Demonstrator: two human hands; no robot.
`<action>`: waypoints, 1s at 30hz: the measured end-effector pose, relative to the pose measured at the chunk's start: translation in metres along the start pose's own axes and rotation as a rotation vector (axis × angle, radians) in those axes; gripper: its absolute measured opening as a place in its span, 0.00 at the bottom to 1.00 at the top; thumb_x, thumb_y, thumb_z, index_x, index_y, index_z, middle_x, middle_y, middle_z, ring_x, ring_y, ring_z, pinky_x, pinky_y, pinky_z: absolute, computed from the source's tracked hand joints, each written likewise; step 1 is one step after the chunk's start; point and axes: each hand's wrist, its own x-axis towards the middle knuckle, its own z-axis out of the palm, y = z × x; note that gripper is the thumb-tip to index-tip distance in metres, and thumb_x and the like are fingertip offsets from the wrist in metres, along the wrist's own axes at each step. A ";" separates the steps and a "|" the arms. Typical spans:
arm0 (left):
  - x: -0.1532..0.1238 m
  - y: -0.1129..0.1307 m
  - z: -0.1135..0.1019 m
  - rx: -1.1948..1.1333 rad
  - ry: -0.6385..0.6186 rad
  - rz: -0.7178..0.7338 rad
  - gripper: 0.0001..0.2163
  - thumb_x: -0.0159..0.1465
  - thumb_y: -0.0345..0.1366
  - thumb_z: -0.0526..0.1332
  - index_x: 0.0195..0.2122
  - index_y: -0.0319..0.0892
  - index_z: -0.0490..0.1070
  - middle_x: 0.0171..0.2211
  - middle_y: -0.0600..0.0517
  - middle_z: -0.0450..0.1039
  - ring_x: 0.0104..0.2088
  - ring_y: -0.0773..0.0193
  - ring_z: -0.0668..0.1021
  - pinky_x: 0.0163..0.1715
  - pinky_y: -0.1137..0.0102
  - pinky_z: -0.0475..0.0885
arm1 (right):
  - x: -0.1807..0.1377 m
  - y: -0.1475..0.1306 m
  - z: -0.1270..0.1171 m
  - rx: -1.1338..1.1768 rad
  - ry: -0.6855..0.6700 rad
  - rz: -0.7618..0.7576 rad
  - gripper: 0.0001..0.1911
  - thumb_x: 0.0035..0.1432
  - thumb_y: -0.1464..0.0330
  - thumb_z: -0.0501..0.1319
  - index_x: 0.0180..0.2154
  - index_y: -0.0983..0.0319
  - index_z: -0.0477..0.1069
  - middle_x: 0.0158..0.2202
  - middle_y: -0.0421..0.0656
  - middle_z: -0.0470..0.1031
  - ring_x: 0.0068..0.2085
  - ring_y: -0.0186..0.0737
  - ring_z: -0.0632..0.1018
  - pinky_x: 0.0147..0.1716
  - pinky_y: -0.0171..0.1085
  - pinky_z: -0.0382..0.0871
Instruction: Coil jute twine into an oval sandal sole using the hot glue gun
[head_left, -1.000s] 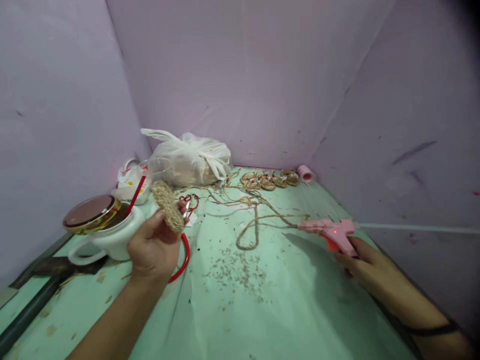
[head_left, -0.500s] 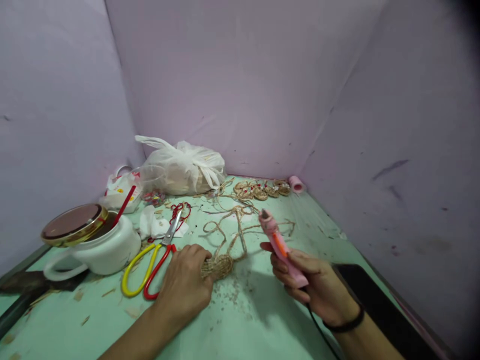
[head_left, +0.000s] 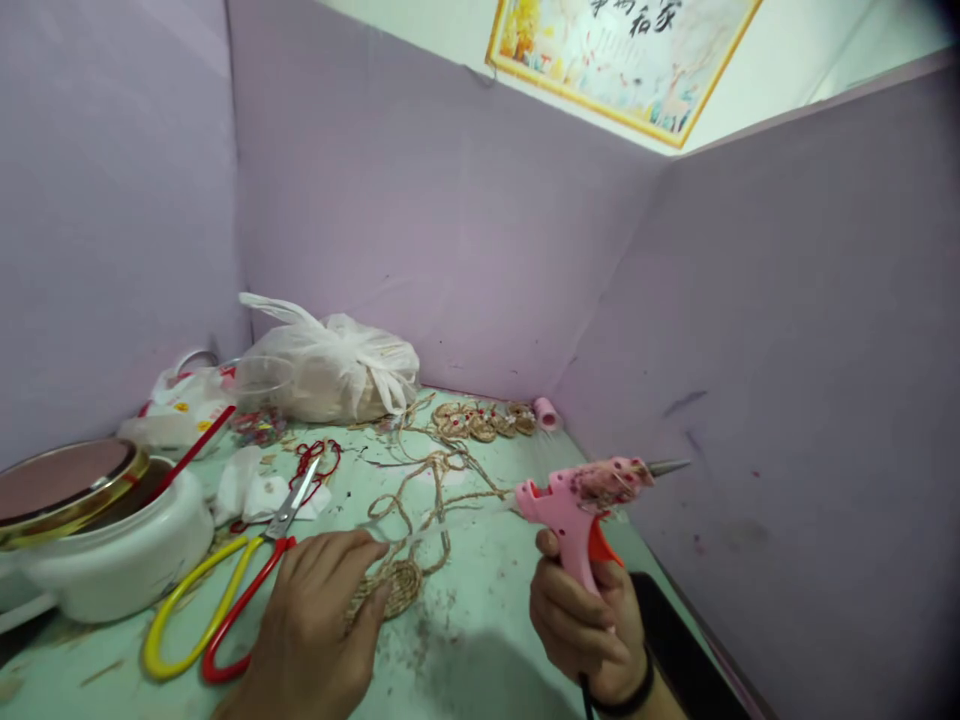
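The left hand (head_left: 307, 630) lay palm down at the bottom centre of the frame, fingers loosely together, their tips pressing a jute coil (head_left: 394, 590) flat on the table (head_left: 480, 650). The right hand (head_left: 585, 630), lower right of centre, was closed in a fist round the grip of one pink glue gun (head_left: 577, 500), held upright above the table with its metal nozzle pointing to the right, toward the purple wall (head_left: 787, 400).

By size: one white plastic bag (head_left: 330, 365), knotted at the top, sat at the back left. One white pot (head_left: 112, 555) with a gold-rimmed lid tilted on it stood at the left edge, a red stick poking out of it. One pair of scissors (head_left: 225, 600), with one yellow handle and one red, lay just left of the left hand. One length of loose jute cord (head_left: 420, 480) looped across the middle of the table and ran down to the coil. A row of small finished jute pieces (head_left: 480, 420), too small to count surely, lay along the back wall, with one small pink spool (head_left: 546, 412) at their right end.

The coil was one flat, round spiral of tan twine, rough and fibrous, partly covered by the fingers, with bits of fibre scattered on the green surface around it.
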 end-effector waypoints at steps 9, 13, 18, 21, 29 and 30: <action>0.076 0.048 -0.018 -0.520 0.027 -0.325 0.04 0.58 0.31 0.60 0.27 0.44 0.73 0.26 0.55 0.75 0.29 0.67 0.76 0.31 0.73 0.70 | 0.009 0.028 -0.016 0.092 -0.105 0.128 0.20 0.56 0.62 0.58 0.47 0.64 0.72 0.16 0.28 0.60 0.07 0.19 0.52 0.08 0.22 0.54; 0.115 0.082 -0.008 -0.718 -0.135 -0.432 0.08 0.54 0.32 0.63 0.36 0.43 0.76 0.34 0.53 0.77 0.35 0.65 0.76 0.36 0.72 0.71 | 0.009 0.034 -0.017 0.095 -0.105 0.167 0.20 0.54 0.61 0.59 0.47 0.63 0.73 0.16 0.29 0.61 0.08 0.20 0.53 0.08 0.23 0.55; 0.127 0.105 0.007 -0.882 -0.253 -0.477 0.05 0.54 0.32 0.62 0.22 0.41 0.73 0.23 0.53 0.73 0.26 0.66 0.74 0.26 0.72 0.70 | 0.008 0.032 -0.013 0.077 -0.091 0.169 0.19 0.53 0.61 0.58 0.45 0.63 0.74 0.16 0.29 0.60 0.08 0.22 0.52 0.08 0.24 0.53; 0.128 0.108 0.004 -0.785 -0.155 -0.395 0.07 0.54 0.30 0.60 0.19 0.41 0.69 0.22 0.54 0.70 0.25 0.66 0.72 0.27 0.72 0.67 | 0.008 0.029 -0.010 0.057 -0.082 0.152 0.18 0.53 0.61 0.59 0.43 0.62 0.75 0.16 0.29 0.60 0.08 0.22 0.52 0.08 0.24 0.53; 0.106 0.086 -0.028 -0.547 -0.061 -0.192 0.12 0.60 0.35 0.56 0.19 0.42 0.62 0.19 0.57 0.62 0.23 0.68 0.67 0.25 0.72 0.62 | 0.004 0.019 -0.008 -0.014 -0.011 0.054 0.19 0.52 0.60 0.60 0.44 0.61 0.75 0.15 0.28 0.56 0.09 0.22 0.48 0.07 0.22 0.50; 0.101 0.080 -0.033 -0.519 -0.054 -0.229 0.13 0.60 0.36 0.55 0.18 0.42 0.61 0.18 0.57 0.61 0.22 0.68 0.66 0.23 0.73 0.62 | 0.004 0.018 -0.007 -0.034 0.000 0.043 0.19 0.51 0.60 0.61 0.44 0.61 0.75 0.15 0.28 0.55 0.09 0.22 0.48 0.06 0.23 0.49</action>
